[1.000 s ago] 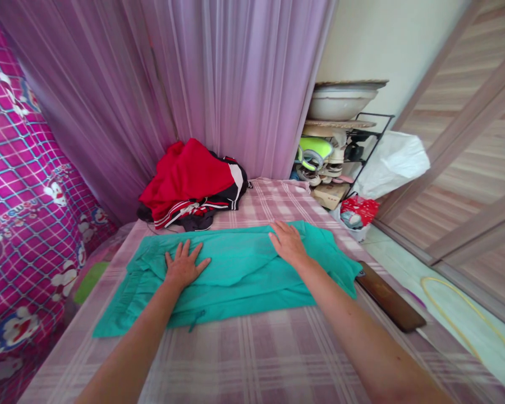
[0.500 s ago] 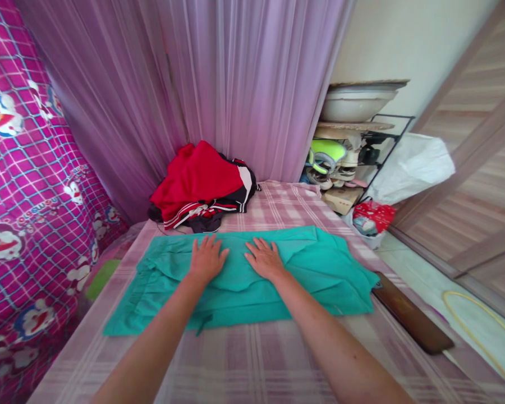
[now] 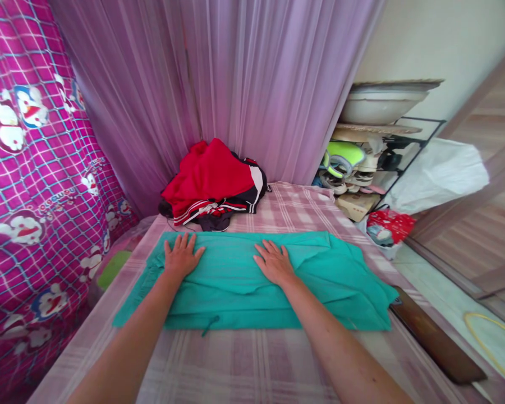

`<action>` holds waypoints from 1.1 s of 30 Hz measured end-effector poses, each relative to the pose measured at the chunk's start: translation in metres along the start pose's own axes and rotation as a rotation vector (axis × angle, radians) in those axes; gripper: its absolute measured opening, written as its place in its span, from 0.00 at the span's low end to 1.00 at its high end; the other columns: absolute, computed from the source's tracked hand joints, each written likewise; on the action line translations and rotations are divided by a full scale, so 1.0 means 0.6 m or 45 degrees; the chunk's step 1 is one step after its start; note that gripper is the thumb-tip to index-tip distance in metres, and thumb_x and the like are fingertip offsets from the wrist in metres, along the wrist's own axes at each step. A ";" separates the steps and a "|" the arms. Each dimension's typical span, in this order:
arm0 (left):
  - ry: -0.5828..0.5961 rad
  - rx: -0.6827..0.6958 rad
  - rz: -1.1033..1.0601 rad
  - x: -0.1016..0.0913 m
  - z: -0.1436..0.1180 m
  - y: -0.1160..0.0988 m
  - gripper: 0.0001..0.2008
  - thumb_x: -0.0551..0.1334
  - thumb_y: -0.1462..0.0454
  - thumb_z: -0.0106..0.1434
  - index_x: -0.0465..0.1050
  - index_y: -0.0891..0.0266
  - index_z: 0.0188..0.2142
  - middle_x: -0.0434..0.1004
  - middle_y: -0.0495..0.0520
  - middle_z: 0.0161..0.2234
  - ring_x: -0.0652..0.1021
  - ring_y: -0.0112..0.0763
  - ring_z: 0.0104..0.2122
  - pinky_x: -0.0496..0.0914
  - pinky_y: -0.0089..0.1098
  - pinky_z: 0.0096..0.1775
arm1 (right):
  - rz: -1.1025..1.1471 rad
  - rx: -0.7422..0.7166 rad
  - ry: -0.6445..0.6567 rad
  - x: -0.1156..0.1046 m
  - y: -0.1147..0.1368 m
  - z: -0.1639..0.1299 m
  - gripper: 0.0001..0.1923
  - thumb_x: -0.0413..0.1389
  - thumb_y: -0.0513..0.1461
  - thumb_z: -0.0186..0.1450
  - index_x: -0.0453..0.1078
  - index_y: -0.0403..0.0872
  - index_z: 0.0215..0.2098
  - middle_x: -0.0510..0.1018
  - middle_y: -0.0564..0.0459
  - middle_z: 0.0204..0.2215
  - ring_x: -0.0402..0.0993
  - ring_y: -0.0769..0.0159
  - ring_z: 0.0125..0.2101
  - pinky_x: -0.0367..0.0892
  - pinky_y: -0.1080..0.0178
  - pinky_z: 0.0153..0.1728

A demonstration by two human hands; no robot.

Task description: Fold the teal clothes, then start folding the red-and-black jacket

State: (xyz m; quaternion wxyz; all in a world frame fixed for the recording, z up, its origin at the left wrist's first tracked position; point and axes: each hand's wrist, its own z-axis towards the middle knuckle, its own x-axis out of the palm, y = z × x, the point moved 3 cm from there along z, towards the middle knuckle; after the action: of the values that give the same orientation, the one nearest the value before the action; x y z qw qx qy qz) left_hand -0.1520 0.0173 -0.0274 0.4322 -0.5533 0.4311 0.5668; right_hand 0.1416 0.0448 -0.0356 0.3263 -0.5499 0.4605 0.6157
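Observation:
A pair of teal pants [image 3: 231, 303], folded lengthwise, lies across the checked cloth [image 3: 235, 365] in front of me. Its gathered waistband is at the left, and a drawstring [image 3: 210, 324] pokes out along the near edge. My left hand [image 3: 182, 257] rests flat on the pants near the waistband, fingers spread. Flat on the middle of the pants is my right hand [image 3: 274, 262], also with its fingers apart. Creases run through the fabric between and to the right of my hands.
Behind the pants sits a heap of red and black clothes [image 3: 214, 179] against a purple curtain [image 3: 252, 84]. A dark phone [image 3: 437, 336] with a white cable lies at the right edge. Beyond that edge stand a shoe rack [image 3: 421, 146] and a white bag [image 3: 441, 174].
My left hand has slid left over the pants toward the waistband, away from my right hand. The right hand stays on the middle. The whole view has shifted slightly.

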 end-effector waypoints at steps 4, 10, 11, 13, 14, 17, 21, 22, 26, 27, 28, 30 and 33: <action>0.023 -0.054 0.005 -0.002 -0.002 0.016 0.37 0.42 0.44 0.70 0.51 0.60 0.71 0.49 0.61 0.72 0.53 0.53 0.70 0.46 0.63 0.65 | 0.015 0.036 0.068 -0.013 0.009 0.002 0.30 0.37 0.53 0.74 0.58 0.53 0.70 0.53 0.46 0.72 0.46 0.53 0.70 0.41 0.39 0.67; -0.019 -0.038 0.030 0.004 0.005 0.008 0.38 0.42 0.45 0.69 0.53 0.61 0.71 0.52 0.64 0.71 0.55 0.55 0.69 0.49 0.65 0.63 | 0.135 -0.071 0.064 -0.026 0.064 0.028 0.33 0.36 0.54 0.74 0.53 0.50 0.72 0.51 0.47 0.72 0.44 0.55 0.71 0.37 0.40 0.68; -0.013 -0.039 0.034 0.004 0.006 0.009 0.38 0.42 0.45 0.69 0.53 0.62 0.71 0.51 0.64 0.71 0.54 0.55 0.69 0.49 0.65 0.63 | 0.142 -0.093 0.087 -0.024 0.065 0.034 0.33 0.36 0.54 0.74 0.53 0.51 0.72 0.51 0.48 0.72 0.44 0.56 0.71 0.37 0.40 0.68; 0.018 -0.050 0.041 0.004 0.008 0.011 0.38 0.42 0.45 0.69 0.52 0.62 0.71 0.50 0.63 0.72 0.54 0.55 0.70 0.49 0.64 0.63 | 0.127 -0.057 0.136 -0.020 0.044 0.044 0.34 0.35 0.55 0.74 0.52 0.51 0.72 0.50 0.49 0.72 0.44 0.56 0.71 0.35 0.41 0.68; 0.034 -0.058 0.043 0.004 0.009 0.012 0.38 0.41 0.45 0.69 0.51 0.62 0.71 0.50 0.63 0.72 0.53 0.54 0.70 0.48 0.64 0.64 | 0.105 -0.008 0.142 -0.019 0.022 0.047 0.34 0.34 0.55 0.74 0.52 0.51 0.72 0.50 0.48 0.72 0.43 0.56 0.71 0.35 0.41 0.68; 0.050 -0.063 0.036 0.004 0.010 0.012 0.38 0.41 0.45 0.69 0.50 0.62 0.72 0.49 0.63 0.72 0.53 0.54 0.70 0.48 0.64 0.64 | -0.015 0.157 0.093 -0.026 -0.076 0.041 0.34 0.33 0.54 0.74 0.51 0.49 0.72 0.50 0.47 0.73 0.41 0.56 0.72 0.32 0.40 0.68; 0.008 -0.057 0.014 0.005 0.011 0.013 0.38 0.42 0.46 0.68 0.52 0.62 0.71 0.49 0.64 0.72 0.53 0.55 0.70 0.48 0.64 0.63 | -0.152 0.388 -0.022 -0.038 -0.206 0.012 0.33 0.33 0.52 0.75 0.51 0.48 0.73 0.51 0.46 0.72 0.42 0.54 0.71 0.31 0.39 0.68; 0.000 -0.057 0.010 0.005 0.011 0.013 0.38 0.42 0.46 0.68 0.52 0.62 0.71 0.50 0.64 0.72 0.53 0.55 0.70 0.48 0.64 0.63 | -0.164 0.448 -0.034 -0.040 -0.228 0.005 0.33 0.33 0.52 0.75 0.50 0.48 0.73 0.51 0.46 0.72 0.42 0.54 0.71 0.32 0.39 0.68; 0.017 -0.066 0.002 0.006 0.012 0.012 0.38 0.42 0.45 0.68 0.52 0.62 0.71 0.49 0.63 0.72 0.53 0.55 0.70 0.47 0.64 0.63 | -0.158 0.557 -0.033 -0.049 -0.258 -0.001 0.32 0.34 0.50 0.75 0.50 0.47 0.72 0.50 0.45 0.73 0.41 0.55 0.71 0.33 0.38 0.67; 0.020 -0.068 0.004 0.006 0.012 0.012 0.39 0.42 0.45 0.68 0.52 0.62 0.71 0.49 0.63 0.72 0.52 0.55 0.70 0.47 0.64 0.64 | -0.144 0.578 -0.017 -0.053 -0.253 0.001 0.32 0.34 0.50 0.75 0.51 0.46 0.72 0.50 0.45 0.72 0.42 0.54 0.71 0.33 0.37 0.67; 0.019 -0.069 0.005 0.006 0.012 0.012 0.39 0.41 0.45 0.68 0.52 0.63 0.71 0.49 0.64 0.72 0.52 0.55 0.70 0.47 0.64 0.64 | -0.128 0.597 -0.010 -0.059 -0.245 0.004 0.32 0.35 0.49 0.75 0.51 0.44 0.72 0.51 0.43 0.72 0.43 0.53 0.71 0.34 0.37 0.67; 0.008 -0.064 0.007 0.006 0.013 0.012 0.39 0.41 0.45 0.68 0.53 0.63 0.71 0.50 0.64 0.72 0.53 0.56 0.70 0.48 0.65 0.63 | -0.100 0.600 -0.060 -0.072 -0.217 0.011 0.33 0.36 0.49 0.75 0.52 0.43 0.72 0.52 0.41 0.72 0.44 0.50 0.71 0.35 0.36 0.67; 0.007 -0.058 0.003 0.005 0.013 0.011 0.39 0.40 0.44 0.67 0.53 0.63 0.71 0.50 0.64 0.72 0.53 0.56 0.70 0.48 0.66 0.63 | -0.063 0.421 -0.264 -0.081 -0.156 0.015 0.33 0.34 0.50 0.75 0.50 0.44 0.73 0.50 0.41 0.72 0.43 0.49 0.71 0.35 0.36 0.67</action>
State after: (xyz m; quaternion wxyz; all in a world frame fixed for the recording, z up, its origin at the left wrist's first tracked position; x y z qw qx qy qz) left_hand -0.1604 0.0234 -0.0304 0.4177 -0.5641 0.4199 0.5753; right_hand 0.2324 0.0922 -0.0076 0.4728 -0.4338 0.5056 0.5768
